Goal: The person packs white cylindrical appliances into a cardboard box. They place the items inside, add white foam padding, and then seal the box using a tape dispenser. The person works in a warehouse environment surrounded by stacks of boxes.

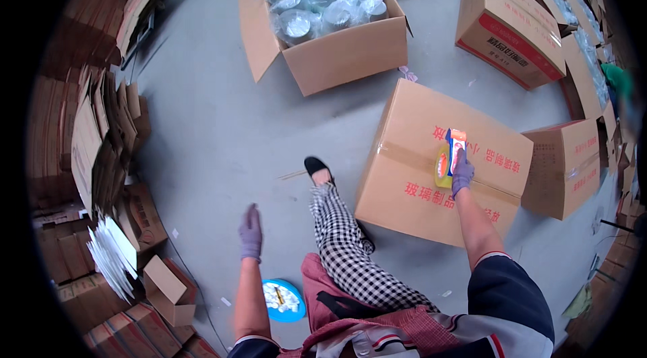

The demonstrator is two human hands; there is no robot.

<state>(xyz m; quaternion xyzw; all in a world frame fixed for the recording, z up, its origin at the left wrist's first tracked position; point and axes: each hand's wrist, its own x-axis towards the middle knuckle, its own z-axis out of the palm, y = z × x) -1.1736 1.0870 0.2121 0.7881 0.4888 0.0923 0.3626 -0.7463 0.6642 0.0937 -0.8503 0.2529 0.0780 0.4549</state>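
Observation:
My right hand, in a purple glove, grips an orange and blue tape dispenser with a yellow roll, pressed on the taped seam across the top of a closed cardboard box with red print. My left hand, also gloved in purple, hangs free over the grey floor with its fingers loosely extended and nothing in it. My leg in checked trousers, ending in a black shoe, stretches out between the two hands, beside the box's left edge.
An open carton full of plastic-wrapped round containers stands further ahead. More closed printed boxes sit at the right. Flattened cardboard is stacked along the left. A blue round dish lies on the floor near my left arm.

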